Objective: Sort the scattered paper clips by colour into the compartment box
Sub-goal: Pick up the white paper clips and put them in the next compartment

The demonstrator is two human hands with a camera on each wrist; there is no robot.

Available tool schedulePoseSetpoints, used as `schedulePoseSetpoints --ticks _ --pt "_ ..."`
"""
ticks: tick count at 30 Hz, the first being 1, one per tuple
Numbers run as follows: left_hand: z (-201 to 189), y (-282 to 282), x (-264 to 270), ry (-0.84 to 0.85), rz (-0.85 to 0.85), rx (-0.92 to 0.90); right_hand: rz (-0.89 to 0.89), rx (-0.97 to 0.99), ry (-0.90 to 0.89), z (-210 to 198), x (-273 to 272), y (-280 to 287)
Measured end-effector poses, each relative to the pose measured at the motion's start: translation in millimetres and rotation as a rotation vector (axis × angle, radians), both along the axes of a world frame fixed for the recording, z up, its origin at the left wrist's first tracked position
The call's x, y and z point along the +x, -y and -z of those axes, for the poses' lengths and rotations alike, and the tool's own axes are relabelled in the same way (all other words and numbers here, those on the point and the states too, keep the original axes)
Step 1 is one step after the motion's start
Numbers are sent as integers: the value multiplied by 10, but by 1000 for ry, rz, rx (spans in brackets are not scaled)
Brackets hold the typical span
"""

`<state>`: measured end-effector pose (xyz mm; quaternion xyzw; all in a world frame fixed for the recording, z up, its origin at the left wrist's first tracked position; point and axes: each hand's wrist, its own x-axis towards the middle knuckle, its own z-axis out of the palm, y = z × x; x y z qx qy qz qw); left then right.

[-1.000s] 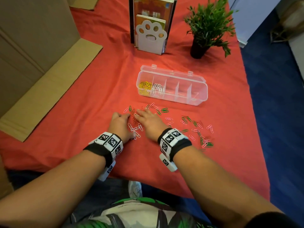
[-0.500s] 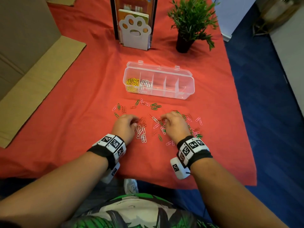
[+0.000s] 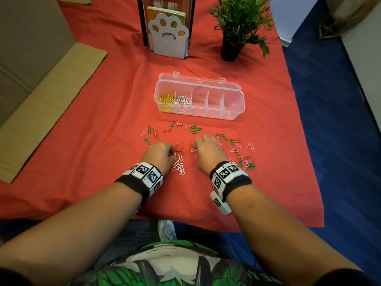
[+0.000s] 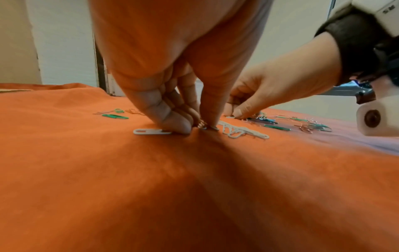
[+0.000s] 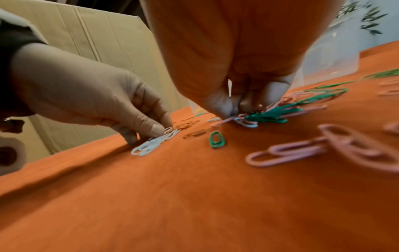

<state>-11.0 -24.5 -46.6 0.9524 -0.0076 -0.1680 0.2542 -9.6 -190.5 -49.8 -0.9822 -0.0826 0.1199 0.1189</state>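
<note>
A clear compartment box [image 3: 237, 104] lies open on the red cloth, with yellow clips [image 3: 166, 100] in its leftmost cell and white clips [image 3: 182, 101] in the cell beside it. Green, pink and red clips [image 3: 233, 142] lie scattered in front of it. My left hand [image 3: 171, 153] has its fingertips down on the cloth and pinches a small clip [image 4: 201, 126] at the edge of a white clip pile [image 3: 179, 165]. My right hand [image 3: 195, 145], fingers curled, pinches at a white clip [image 4: 230, 117] beside a green and pink clump [image 5: 270, 114].
A paw-shaped white bookend [image 3: 168, 36] with books and a potted plant [image 3: 237, 27] stand at the back of the table. A flattened cardboard box [image 3: 47, 83] lies at the left. The cloth's near edge [image 3: 185, 219] runs just behind my wrists.
Both hands have drawn back from the box toward me. The right hand has moved right, away from the left. A pile of white clips now lies between them.
</note>
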Motion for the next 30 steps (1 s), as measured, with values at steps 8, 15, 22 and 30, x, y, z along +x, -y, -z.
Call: schedulePoseSetpoints --ticks 8,15,22,30 --pt "-10 -46 12 29 -75 -136 5 -58 -21 -2 -45 74" --pt "-90 -17 65 -273 -512 -727 68 81 -130 -87 -62 83" --pt "-328 -24 91 -551 -837 -1089 740 997 -424 -205 -98 99" --pt "-61 -21 -23 -149 -213 -203 225 302 -281 -58 -310 -180"
